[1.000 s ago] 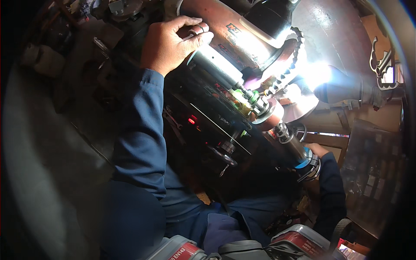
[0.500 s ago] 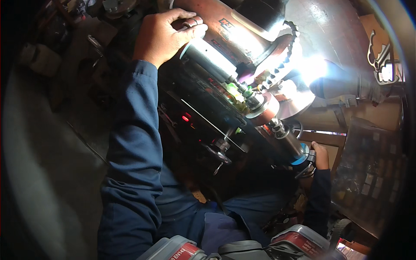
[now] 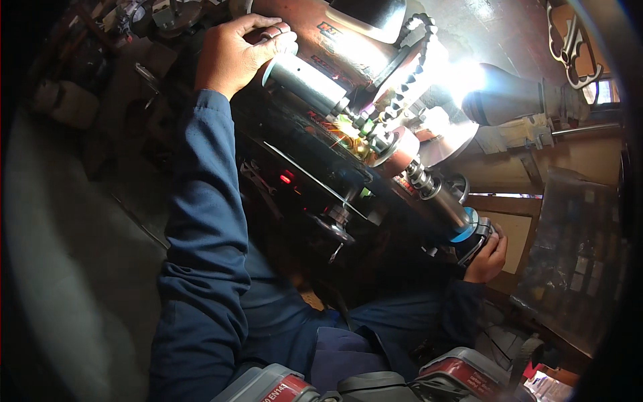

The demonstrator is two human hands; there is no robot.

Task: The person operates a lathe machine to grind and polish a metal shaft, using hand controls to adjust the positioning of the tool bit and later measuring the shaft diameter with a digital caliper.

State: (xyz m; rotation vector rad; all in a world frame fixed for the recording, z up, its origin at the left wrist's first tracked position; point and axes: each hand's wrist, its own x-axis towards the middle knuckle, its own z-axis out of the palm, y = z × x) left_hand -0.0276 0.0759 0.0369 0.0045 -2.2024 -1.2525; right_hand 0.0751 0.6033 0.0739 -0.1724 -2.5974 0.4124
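Observation:
My left hand point(image 3: 234, 55) is at the upper left, its thumb and bent fingers closed at the far end of a silver metal cylinder point(image 3: 309, 82); just what they pinch is partly hidden. Orange sparks point(image 3: 343, 136) fly near a small greenish tip at the cylinder's lower end. Beside it sits a reddish grinding wheel point(image 3: 402, 149) on a spindle. A second metal cylinder point(image 3: 442, 206) with a blue collar point(image 3: 467, 226) runs down to the right. My right hand point(image 3: 489, 260) curls round the dark clamp-like fitting point(image 3: 477, 242) behind that collar.
A bright lamp point(image 3: 512, 94) glares at the upper right. Below the machine are a handwheel point(image 3: 331, 226), a thin metal rod point(image 3: 311, 175) and a wrench point(image 3: 258, 177). A toothed, chain-like part point(image 3: 408, 74) lies by the large reddish housing point(image 3: 348, 37). A plastic sheet point(image 3: 569, 261) hangs at right.
My right hand has come round to the lower side of the fitting, which has turned. Sparks now show by the small tip. The whole view has shifted slightly; my left hand keeps its place.

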